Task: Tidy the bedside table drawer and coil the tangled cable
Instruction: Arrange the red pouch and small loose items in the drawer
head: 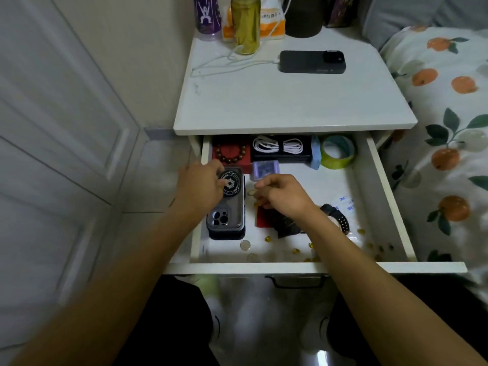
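A white panelled door (60, 143) fills the wall to the left of the hands, meeting a plain pale wall (148, 62) that runs behind the white bedside table (290, 101) standing beyond them. Right of the hands lies a bed (443, 122) with a white cover printed with oranges and green leaves, and a grey pillow (412, 14) sits at its far end. Below the hands, the glossy grey floor (264, 313) reflects soft light.
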`<action>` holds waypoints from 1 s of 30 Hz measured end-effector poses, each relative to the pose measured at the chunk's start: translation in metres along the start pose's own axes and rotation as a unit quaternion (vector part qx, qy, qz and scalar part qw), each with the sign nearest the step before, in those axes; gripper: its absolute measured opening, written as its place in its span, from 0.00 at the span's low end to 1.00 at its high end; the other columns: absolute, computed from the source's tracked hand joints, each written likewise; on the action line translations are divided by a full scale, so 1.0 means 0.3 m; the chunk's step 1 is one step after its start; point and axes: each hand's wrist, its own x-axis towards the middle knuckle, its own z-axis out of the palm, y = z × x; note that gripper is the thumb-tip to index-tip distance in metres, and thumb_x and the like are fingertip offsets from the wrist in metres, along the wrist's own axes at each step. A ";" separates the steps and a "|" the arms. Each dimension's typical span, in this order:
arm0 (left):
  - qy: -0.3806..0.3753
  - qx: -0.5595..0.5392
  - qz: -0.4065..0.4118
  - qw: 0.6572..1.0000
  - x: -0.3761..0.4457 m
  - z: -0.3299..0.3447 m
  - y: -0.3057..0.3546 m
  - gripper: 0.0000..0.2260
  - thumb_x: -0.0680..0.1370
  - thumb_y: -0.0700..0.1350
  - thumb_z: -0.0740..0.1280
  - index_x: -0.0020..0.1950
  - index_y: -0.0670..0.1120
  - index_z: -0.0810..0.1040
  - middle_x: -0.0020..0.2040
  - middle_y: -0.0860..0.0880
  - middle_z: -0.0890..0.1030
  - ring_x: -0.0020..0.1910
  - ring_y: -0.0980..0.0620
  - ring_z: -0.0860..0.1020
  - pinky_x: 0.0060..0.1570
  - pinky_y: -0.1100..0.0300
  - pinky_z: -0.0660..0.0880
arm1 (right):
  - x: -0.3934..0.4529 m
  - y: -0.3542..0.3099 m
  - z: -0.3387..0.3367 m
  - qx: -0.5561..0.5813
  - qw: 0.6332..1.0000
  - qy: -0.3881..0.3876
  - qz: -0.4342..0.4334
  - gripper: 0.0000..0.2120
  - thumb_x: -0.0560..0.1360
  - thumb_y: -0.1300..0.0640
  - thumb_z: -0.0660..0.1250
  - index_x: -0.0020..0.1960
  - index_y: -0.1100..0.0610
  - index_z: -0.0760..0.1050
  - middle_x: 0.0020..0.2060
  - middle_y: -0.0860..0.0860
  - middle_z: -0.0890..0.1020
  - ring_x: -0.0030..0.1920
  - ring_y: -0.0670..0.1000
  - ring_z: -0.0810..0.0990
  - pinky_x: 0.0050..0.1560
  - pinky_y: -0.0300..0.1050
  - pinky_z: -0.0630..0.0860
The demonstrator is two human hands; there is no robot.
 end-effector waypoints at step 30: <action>-0.170 0.006 0.204 0.964 -0.079 0.031 0.163 0.18 0.76 0.53 0.68 0.66 0.52 0.75 0.61 0.50 0.77 0.61 0.49 0.74 0.60 0.50 0.73 | -0.130 0.141 -0.315 -0.256 0.963 0.058 -0.063 0.09 0.76 0.60 0.67 0.56 0.54 0.79 0.49 0.51 0.82 0.48 0.52 0.81 0.45 0.38 0.76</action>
